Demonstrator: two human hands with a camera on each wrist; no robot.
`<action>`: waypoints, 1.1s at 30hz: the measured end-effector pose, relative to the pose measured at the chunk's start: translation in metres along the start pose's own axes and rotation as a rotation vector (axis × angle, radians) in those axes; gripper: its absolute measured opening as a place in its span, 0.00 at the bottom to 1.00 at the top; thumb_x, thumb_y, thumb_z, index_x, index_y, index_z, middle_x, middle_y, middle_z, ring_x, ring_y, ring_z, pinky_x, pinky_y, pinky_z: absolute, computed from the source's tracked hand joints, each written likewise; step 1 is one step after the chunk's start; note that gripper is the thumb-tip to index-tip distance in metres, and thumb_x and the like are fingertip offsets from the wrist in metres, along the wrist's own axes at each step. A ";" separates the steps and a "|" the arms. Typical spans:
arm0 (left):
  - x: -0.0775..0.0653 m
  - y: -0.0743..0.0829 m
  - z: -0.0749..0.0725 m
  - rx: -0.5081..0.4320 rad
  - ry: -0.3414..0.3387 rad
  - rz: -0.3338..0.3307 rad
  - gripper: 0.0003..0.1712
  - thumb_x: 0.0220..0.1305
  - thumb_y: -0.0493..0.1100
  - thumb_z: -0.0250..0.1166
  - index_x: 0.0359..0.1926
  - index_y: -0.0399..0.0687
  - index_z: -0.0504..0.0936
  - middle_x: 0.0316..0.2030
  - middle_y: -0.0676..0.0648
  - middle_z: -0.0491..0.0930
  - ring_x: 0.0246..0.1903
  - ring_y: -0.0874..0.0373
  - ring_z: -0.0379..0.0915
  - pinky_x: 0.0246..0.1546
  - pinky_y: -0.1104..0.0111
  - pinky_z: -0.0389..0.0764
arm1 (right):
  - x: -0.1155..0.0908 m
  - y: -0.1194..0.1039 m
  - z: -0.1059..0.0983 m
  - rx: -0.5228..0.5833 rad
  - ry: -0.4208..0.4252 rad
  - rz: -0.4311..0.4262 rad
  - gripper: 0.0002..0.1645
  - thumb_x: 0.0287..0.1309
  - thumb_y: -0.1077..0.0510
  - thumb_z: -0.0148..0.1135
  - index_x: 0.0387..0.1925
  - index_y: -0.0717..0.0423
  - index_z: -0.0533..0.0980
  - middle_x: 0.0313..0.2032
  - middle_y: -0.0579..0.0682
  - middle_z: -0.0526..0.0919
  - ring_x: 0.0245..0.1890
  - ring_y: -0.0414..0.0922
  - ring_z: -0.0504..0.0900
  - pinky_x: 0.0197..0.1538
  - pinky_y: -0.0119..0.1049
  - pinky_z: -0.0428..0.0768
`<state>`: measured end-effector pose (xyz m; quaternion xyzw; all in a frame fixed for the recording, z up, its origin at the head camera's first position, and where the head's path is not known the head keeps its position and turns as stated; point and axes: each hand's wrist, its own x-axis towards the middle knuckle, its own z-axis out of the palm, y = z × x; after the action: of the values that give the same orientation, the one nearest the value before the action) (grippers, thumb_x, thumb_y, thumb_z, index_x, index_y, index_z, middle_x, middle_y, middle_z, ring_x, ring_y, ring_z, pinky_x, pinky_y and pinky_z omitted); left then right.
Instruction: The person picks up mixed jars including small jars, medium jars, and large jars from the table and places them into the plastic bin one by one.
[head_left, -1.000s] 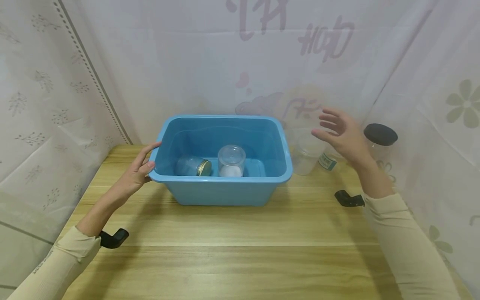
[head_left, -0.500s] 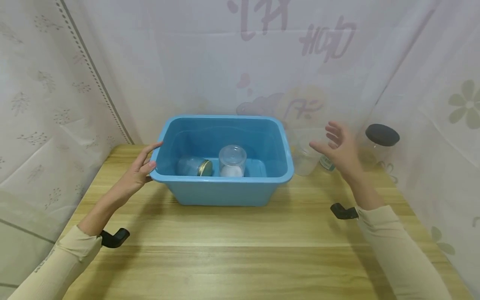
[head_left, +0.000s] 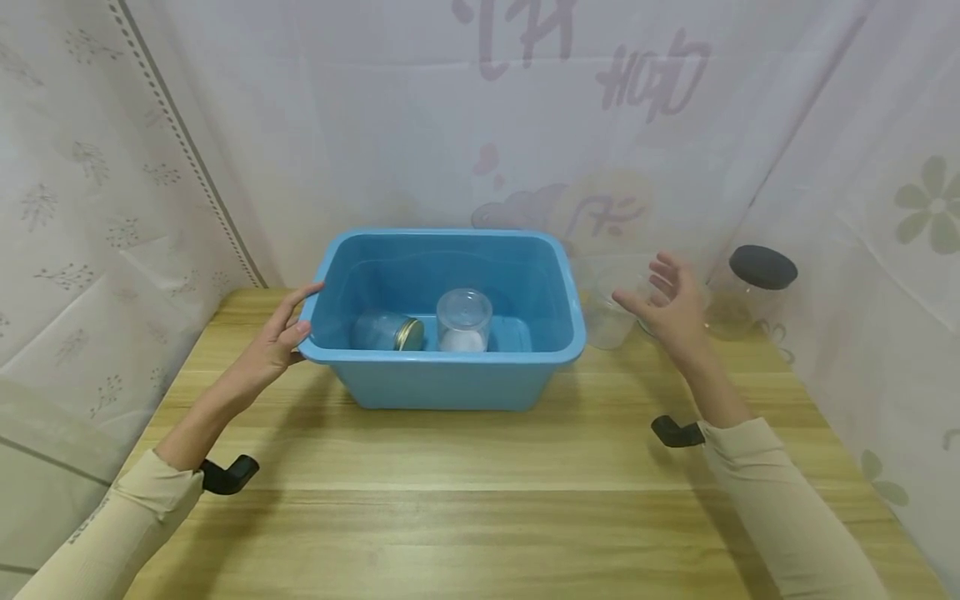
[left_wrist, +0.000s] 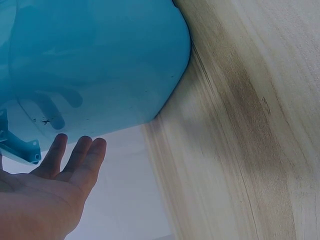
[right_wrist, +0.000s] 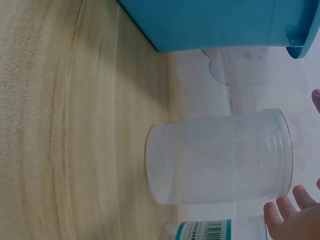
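A blue plastic tub (head_left: 442, 382) stands on the table. My left hand (head_left: 273, 342) holds its left rim, with thumb and index finger on the rim and the other fingers extended below it in the left wrist view. Inside the tub, a clear jar with a gold lid (head_left: 386, 332) lies on its side, and a clear jar with a white base (head_left: 464, 321) stands beside it. My right hand (head_left: 670, 310) holds nothing, its fingers spread from the thumb. It is beside a clear lidless jar (right_wrist: 220, 157), fingertips close to the rim in the right wrist view.
Behind my right hand stands a clear jar with a teal-and-white label (right_wrist: 205, 230). A clear jar with a black lid (head_left: 762, 267) is farther right. White patterned curtains (head_left: 360, 125) border the wooden table (head_left: 450, 517) at the back and sides.
My right hand has moved down and slightly left, lowering toward the lidless jar. My left hand and the tub have stayed in place.
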<state>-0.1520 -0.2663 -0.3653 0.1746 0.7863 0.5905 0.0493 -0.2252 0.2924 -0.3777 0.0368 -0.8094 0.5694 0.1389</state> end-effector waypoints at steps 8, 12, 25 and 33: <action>-0.001 0.002 0.001 -0.021 -0.005 -0.008 0.31 0.84 0.46 0.43 0.81 0.60 0.48 0.62 0.26 0.66 0.55 0.52 0.73 0.49 0.71 0.77 | -0.005 0.010 0.005 -0.035 0.021 0.034 0.62 0.54 0.53 0.79 0.79 0.56 0.49 0.73 0.62 0.58 0.73 0.59 0.57 0.70 0.52 0.60; -0.001 0.002 0.002 -0.025 -0.003 -0.010 0.31 0.84 0.46 0.43 0.81 0.59 0.48 0.62 0.26 0.66 0.55 0.52 0.73 0.49 0.71 0.77 | -0.007 0.013 0.008 -0.057 0.035 0.043 0.64 0.53 0.51 0.80 0.79 0.54 0.48 0.74 0.61 0.57 0.72 0.59 0.58 0.70 0.51 0.60; 0.000 0.000 0.001 -0.025 -0.001 0.002 0.31 0.84 0.47 0.44 0.81 0.60 0.49 0.61 0.26 0.67 0.55 0.53 0.73 0.49 0.71 0.77 | -0.008 0.026 0.020 -0.039 0.035 0.114 0.69 0.53 0.50 0.80 0.80 0.55 0.41 0.77 0.63 0.46 0.76 0.58 0.48 0.72 0.52 0.54; 0.000 -0.002 -0.001 -0.020 -0.004 0.015 0.30 0.84 0.46 0.43 0.81 0.60 0.49 0.60 0.26 0.67 0.54 0.52 0.73 0.49 0.71 0.77 | -0.006 0.038 0.023 -0.019 0.038 0.138 0.65 0.56 0.48 0.78 0.80 0.55 0.43 0.77 0.58 0.49 0.76 0.54 0.49 0.73 0.51 0.52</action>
<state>-0.1526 -0.2676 -0.3668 0.1815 0.7791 0.5982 0.0482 -0.2319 0.2833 -0.4210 -0.0313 -0.8128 0.5703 0.1148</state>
